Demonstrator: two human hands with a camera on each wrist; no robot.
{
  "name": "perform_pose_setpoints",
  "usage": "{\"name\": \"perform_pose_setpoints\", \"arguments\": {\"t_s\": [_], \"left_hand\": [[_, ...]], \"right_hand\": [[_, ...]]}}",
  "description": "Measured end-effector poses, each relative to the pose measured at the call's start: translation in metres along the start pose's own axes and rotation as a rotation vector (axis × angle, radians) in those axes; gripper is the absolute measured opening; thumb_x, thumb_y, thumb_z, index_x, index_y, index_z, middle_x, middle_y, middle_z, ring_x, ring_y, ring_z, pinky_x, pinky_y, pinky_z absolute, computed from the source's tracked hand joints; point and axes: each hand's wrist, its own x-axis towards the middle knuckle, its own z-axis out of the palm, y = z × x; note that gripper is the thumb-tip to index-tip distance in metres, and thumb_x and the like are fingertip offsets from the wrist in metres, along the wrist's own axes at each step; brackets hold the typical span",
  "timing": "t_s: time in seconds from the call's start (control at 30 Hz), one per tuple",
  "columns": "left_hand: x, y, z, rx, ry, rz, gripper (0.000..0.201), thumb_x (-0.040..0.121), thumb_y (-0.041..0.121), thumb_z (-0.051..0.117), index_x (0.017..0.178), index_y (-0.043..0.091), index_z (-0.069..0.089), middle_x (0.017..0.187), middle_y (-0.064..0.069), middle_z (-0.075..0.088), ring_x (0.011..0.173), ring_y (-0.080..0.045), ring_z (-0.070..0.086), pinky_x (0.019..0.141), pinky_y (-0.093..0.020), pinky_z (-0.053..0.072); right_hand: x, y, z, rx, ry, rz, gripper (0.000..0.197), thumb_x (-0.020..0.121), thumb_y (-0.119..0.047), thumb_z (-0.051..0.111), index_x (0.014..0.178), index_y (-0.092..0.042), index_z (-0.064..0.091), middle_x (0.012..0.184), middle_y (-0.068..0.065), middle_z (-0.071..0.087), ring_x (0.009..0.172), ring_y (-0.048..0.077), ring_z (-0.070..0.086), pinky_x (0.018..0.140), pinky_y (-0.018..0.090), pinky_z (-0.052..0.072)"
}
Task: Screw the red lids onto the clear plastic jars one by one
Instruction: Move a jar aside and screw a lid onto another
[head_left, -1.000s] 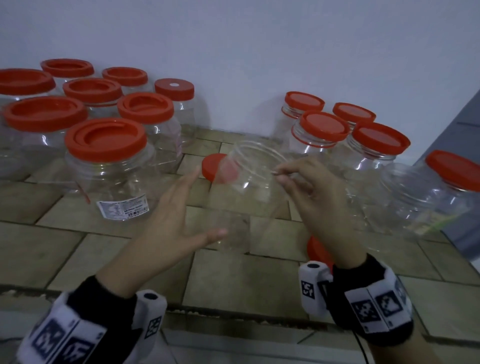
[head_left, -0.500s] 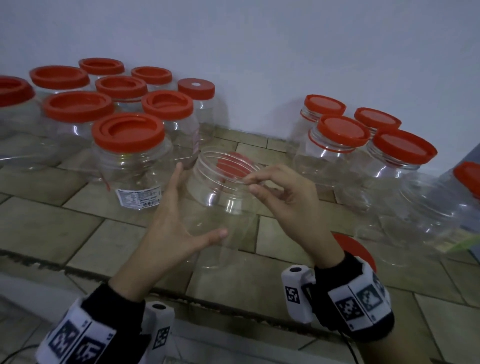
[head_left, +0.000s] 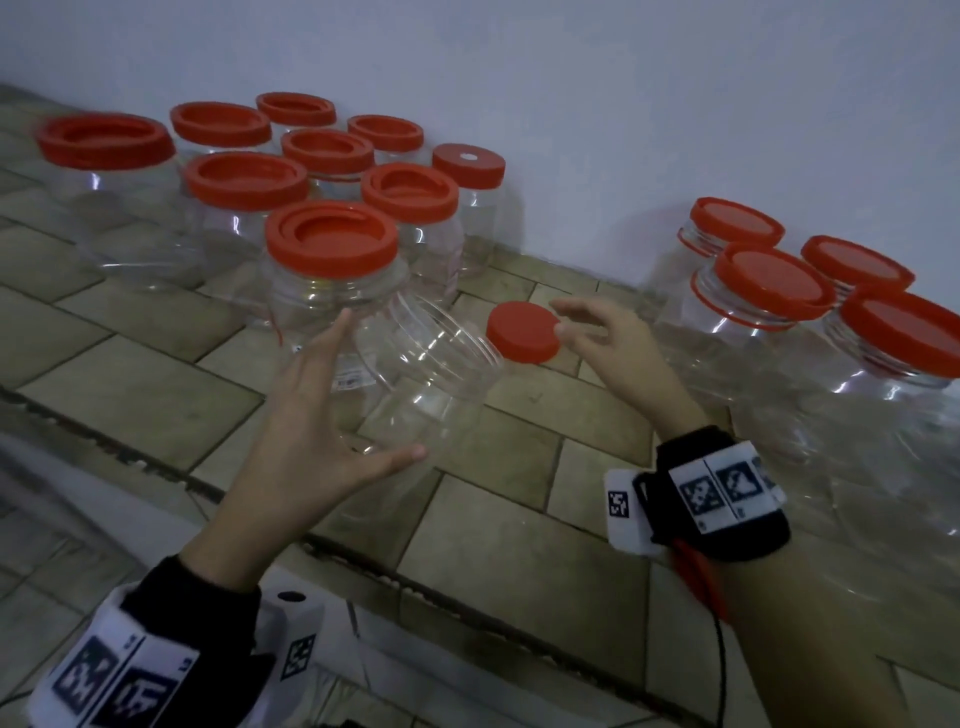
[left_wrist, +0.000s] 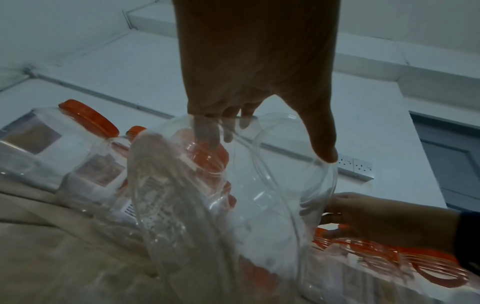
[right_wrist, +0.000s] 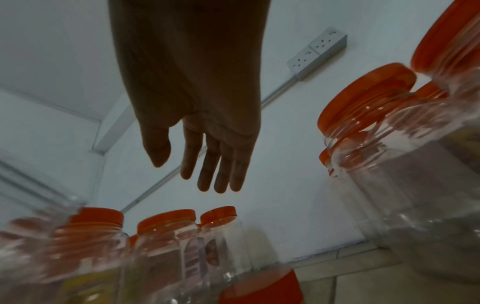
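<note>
My left hand (head_left: 363, 395) holds a clear open jar (head_left: 431, 374) off the tiled floor, tilted with its mouth toward the right. In the left wrist view the left hand (left_wrist: 270, 148) has its fingers behind the jar (left_wrist: 233, 205) and its thumb on the near side. A loose red lid (head_left: 524, 332) lies flat on the tiles just right of the jar's mouth. My right hand (head_left: 571, 319) hovers at the lid's right edge, fingers spread and holding nothing. The right wrist view shows that right hand (right_wrist: 172, 168) straight-fingered above the lid (right_wrist: 262, 288).
Several lidded jars (head_left: 332, 239) stand in a cluster at the back left. Another group of lidded jars (head_left: 769, 280) crowds the right side against the white wall. A dark groove (head_left: 467, 613) crosses the floor near my wrists.
My right hand let go of the jar's rim and moved right toward the loose lid. The left hand tipped the jar's mouth rightward. The view shifted left.
</note>
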Motion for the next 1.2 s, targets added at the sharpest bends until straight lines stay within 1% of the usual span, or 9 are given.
{"name": "perform_pose_setpoints", "arguments": {"t_s": [0.13,0.3,0.53,0.67,0.77,0.87,0.97,1.1,1.2], "left_hand": [[0.000,-0.001,-0.002,0.017,0.001,-0.014,0.112,0.046,0.066,0.070,0.139,0.036,0.015,0.136,0.013,0.029,0.132,-0.011,0.030,0.107,-0.034,0.027],[0.002,-0.008,-0.007,0.026,-0.046,-0.035,0.115,0.044,0.072,0.064,0.143,0.035,0.018,0.142,0.012,0.030,0.135,-0.009,0.029,0.108,-0.031,0.026],[0.003,-0.010,-0.017,0.012,-0.099,-0.041,0.118,0.046,0.081,0.061,0.145,0.036,0.016,0.142,0.016,0.031,0.135,-0.004,0.027,0.111,-0.032,0.025],[0.005,-0.009,-0.021,0.008,-0.131,-0.077,0.120,0.046,0.074,0.063,0.147,0.033,0.014,0.142,0.017,0.028,0.134,0.001,0.024,0.110,-0.028,0.023],[0.005,-0.009,-0.022,0.005,-0.150,-0.083,0.119,0.048,0.072,0.064,0.147,0.033,0.012,0.144,0.018,0.025,0.135,0.004,0.022,0.112,-0.030,0.023],[0.005,-0.012,-0.021,0.022,-0.172,-0.058,0.118,0.049,0.080,0.060,0.146,0.040,0.006,0.145,0.018,0.024,0.136,0.003,0.020,0.113,-0.037,0.024],[0.005,-0.014,-0.021,0.053,-0.181,-0.035,0.118,0.047,0.088,0.053,0.144,0.045,0.001,0.144,0.021,0.022,0.135,0.002,0.020,0.111,-0.035,0.025],[0.009,-0.017,-0.020,0.098,-0.194,-0.016,0.121,0.041,0.092,0.050,0.139,0.053,-0.008,0.143,0.020,0.018,0.136,-0.002,0.020,0.110,-0.034,0.024],[0.012,-0.021,-0.019,0.087,-0.203,0.010,0.121,0.040,0.091,0.052,0.139,0.054,-0.008,0.141,0.021,0.019,0.135,-0.002,0.021,0.108,-0.029,0.024]], "right_hand": [[0.055,0.013,0.010,-0.226,-0.259,0.094,0.044,0.091,-0.025,0.057,0.132,-0.011,0.049,0.136,0.008,0.049,0.123,0.022,0.047,0.099,0.029,0.035],[0.105,0.036,0.036,-0.491,-0.418,0.115,0.060,0.085,-0.039,0.062,0.137,-0.016,0.042,0.139,0.015,0.041,0.124,0.030,0.044,0.102,0.039,0.037],[0.130,0.065,0.050,-0.736,-0.611,0.229,0.103,0.071,-0.061,0.067,0.148,-0.019,0.015,0.152,0.015,0.015,0.137,0.035,0.024,0.111,0.048,0.027],[0.130,0.073,0.056,-0.718,-0.608,0.271,0.102,0.072,-0.058,0.068,0.148,-0.021,0.010,0.153,0.015,0.012,0.137,0.037,0.023,0.111,0.047,0.027],[0.131,0.076,0.063,-0.706,-0.493,0.250,0.101,0.068,-0.056,0.073,0.144,-0.015,0.022,0.147,0.017,0.023,0.132,0.037,0.031,0.107,0.046,0.032],[0.131,0.075,0.064,-0.691,-0.445,0.252,0.097,0.066,-0.053,0.076,0.139,-0.011,0.029,0.142,0.018,0.031,0.128,0.036,0.036,0.101,0.044,0.036],[0.129,0.070,0.059,-0.689,-0.464,0.262,0.095,0.066,-0.052,0.076,0.139,-0.015,0.029,0.140,0.016,0.034,0.125,0.034,0.039,0.096,0.042,0.040],[0.114,0.047,0.043,-0.366,-0.633,0.312,0.094,0.071,-0.044,0.075,0.144,-0.022,0.021,0.135,0.014,0.043,0.114,0.030,0.052,0.091,0.038,0.046],[0.085,0.014,0.023,-0.089,-0.659,0.239,0.090,0.073,-0.030,0.074,0.145,-0.024,0.019,0.121,-0.003,0.047,0.114,0.021,0.052,0.089,0.031,0.046]]}}
